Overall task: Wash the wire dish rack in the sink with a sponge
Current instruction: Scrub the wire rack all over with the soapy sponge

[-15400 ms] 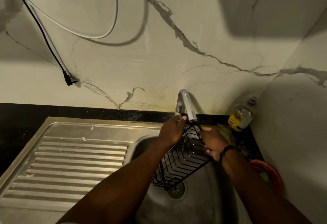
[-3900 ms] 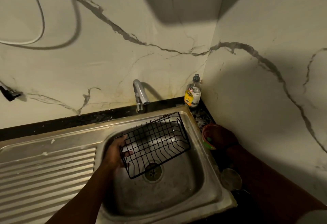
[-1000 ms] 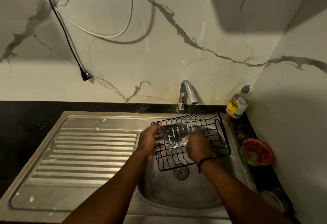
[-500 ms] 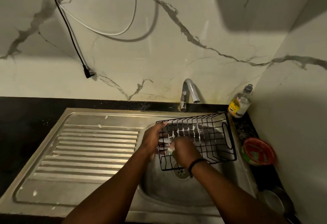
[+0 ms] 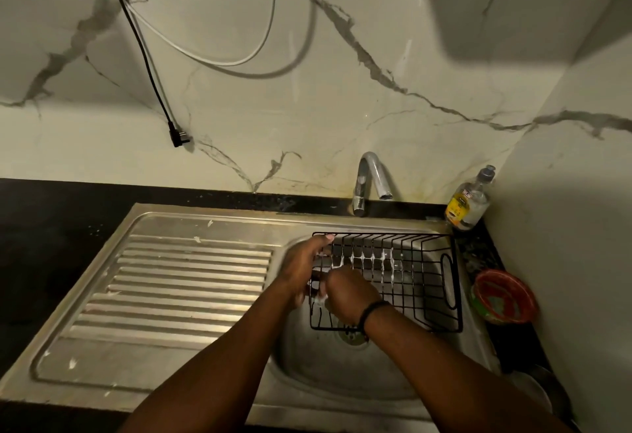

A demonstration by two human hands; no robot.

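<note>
Black wire dish rack (image 5: 407, 275), thin rods in a grid with white foam on the middle bars, held over the round basin of the dull stainless steel sink (image 5: 359, 381), above the drain. Left hand (image 5: 302, 270) gripped around the rack's left end, thumb on its top rim; right hand (image 5: 349, 294) curled closed inside the rack, a bit of white foam at its fingers, sponge itself not visible. Ribbed drainboard (image 5: 178, 292) at left; red round bowl (image 5: 502, 295) and clear plastic bottle (image 5: 468, 203) with yellow label at right.
</note>
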